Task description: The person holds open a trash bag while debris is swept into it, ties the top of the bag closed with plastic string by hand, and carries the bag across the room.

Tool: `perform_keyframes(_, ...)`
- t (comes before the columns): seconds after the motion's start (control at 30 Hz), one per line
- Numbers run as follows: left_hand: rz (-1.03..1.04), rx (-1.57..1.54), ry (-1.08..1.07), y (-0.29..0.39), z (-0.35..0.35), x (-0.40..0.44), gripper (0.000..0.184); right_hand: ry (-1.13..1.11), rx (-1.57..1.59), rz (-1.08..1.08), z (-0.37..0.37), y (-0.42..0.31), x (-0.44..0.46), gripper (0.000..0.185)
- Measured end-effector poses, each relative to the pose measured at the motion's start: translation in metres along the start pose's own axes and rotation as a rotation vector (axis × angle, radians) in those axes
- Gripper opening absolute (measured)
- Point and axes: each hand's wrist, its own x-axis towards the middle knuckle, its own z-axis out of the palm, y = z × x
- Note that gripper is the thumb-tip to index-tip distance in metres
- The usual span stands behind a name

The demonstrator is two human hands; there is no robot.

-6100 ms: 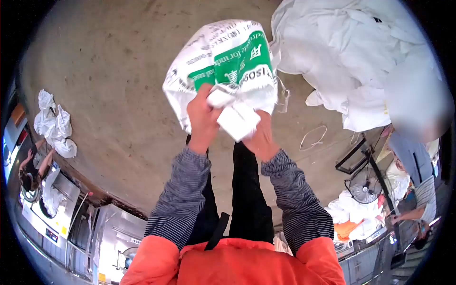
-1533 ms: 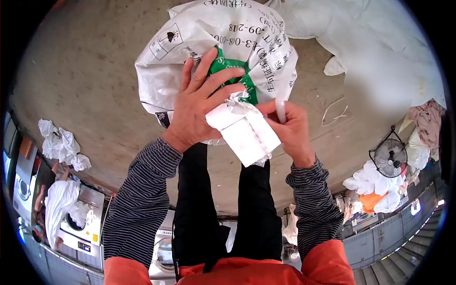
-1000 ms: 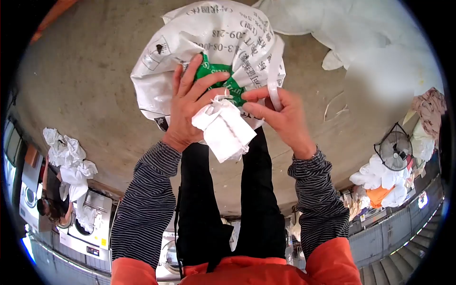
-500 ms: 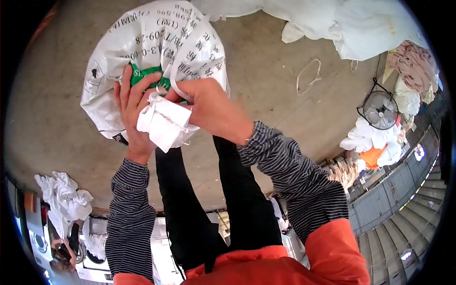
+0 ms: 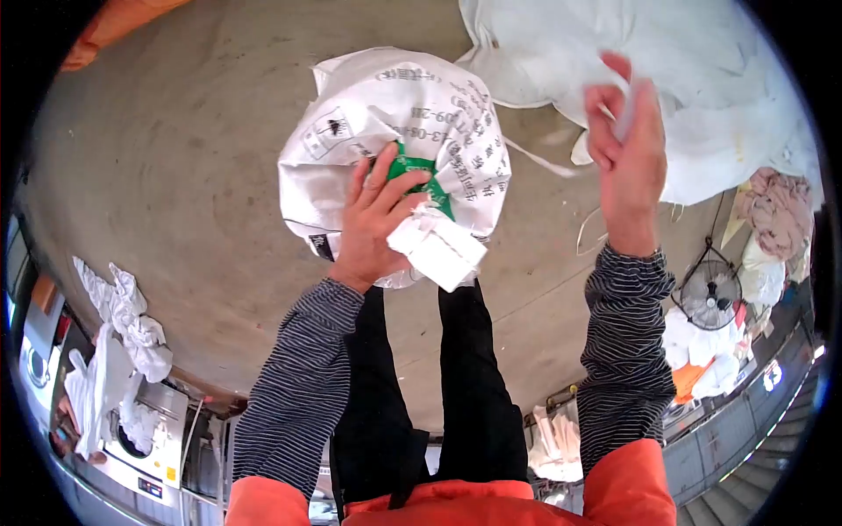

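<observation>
A white woven sack [image 5: 320,188] with printed characters and a green patch [image 5: 419,167] stands on the floor in front of my legs. Its gathered mouth ends in a folded white flap [image 5: 438,250]. My left hand [image 5: 377,210] grips the gathered neck, fingers over the green patch. Out to the right, well away from the sack, my right hand [image 5: 631,149] is closed on a white strap [image 5: 548,164] that trails from the sack's right side. Motion blurs part of the strap and this hand.
Large white cloth [image 5: 702,53] lies at the upper right, beyond the sack. A black floor fan [image 5: 710,294] stands at the right among heaped fabrics [image 5: 776,215]. At the lower left are white cloths [image 5: 132,320] and a washing machine [image 5: 162,460]. Orange material [image 5: 114,31] shows at the top left.
My right hand has swung from the sack's neck out to the upper right, drawing the strap with it. My left hand stays on the neck. The view has shifted, so the sack appears further right.
</observation>
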Motion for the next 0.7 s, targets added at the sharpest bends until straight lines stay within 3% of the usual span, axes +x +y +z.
perform_keyframes(0.03, -0.008, -0.006, -0.016, 0.002, -0.002, 0.001, 0.033, -0.119, -0.397, -0.508, 0.023, -0.009, 0.008, 0.039)
perform_keyframes(0.07, -0.014, -0.013, -0.033, 0.003, -0.005, 0.001, 0.034, -0.127, -0.391, -0.522, 0.054, -0.038, 0.006, 0.039)
perform_keyframes(0.1, -0.069, -0.145, -0.006, 0.001, -0.001, -0.007, 0.041, -0.673, -0.241, -0.164, 0.087, -0.078, -0.005, 0.030)
perform_keyframes(0.17, -0.080, -0.168, -0.014, -0.005, 0.003, -0.016, 0.042, -1.198, -0.076, 0.224, 0.109, -0.095, -0.014, 0.022)
perform_keyframes(0.27, -0.119, -0.254, -0.055, -0.009, 0.005, -0.028, 0.044, -0.867, -0.452, -0.025, 0.122, -0.055, -0.018, 0.023)
perform_keyframes(0.3, -0.019, -0.061, 0.018, -0.001, -0.006, -0.016, 0.039, -0.708, -0.490, -0.171, 0.114, -0.036, -0.013, 0.025)
perform_keyframes(0.33, -0.023, -0.061, 0.020, -0.001, -0.007, -0.013, 0.039, -0.713, -0.491, -0.172, 0.105, -0.022, -0.009, 0.025)
perform_keyframes(0.4, 0.017, -0.021, 0.003, -0.001, -0.007, -0.011, 0.039, -0.777, -0.423, 0.160, 0.093, -0.004, -0.009, 0.025)
perform_keyframes(0.5, 0.019, 0.015, 0.001, 0.000, -0.008, -0.009, 0.039, -0.659, -0.323, 0.230, 0.088, 0.007, -0.025, 0.023)
perform_keyframes(0.53, 0.022, 0.032, -0.007, 0.000, -0.008, -0.009, 0.040, -0.655, -0.316, 0.229, 0.089, 0.012, -0.030, 0.023)
perform_keyframes(0.6, 0.027, 0.040, 0.022, 0.003, -0.009, -0.006, 0.039, -0.520, -0.310, -0.085, 0.088, 0.022, -0.041, 0.020)
perform_keyframes(0.7, 0.018, 0.059, 0.053, 0.007, -0.008, -0.003, 0.043, -0.383, -0.287, -0.158, 0.089, 0.030, -0.051, 0.022)
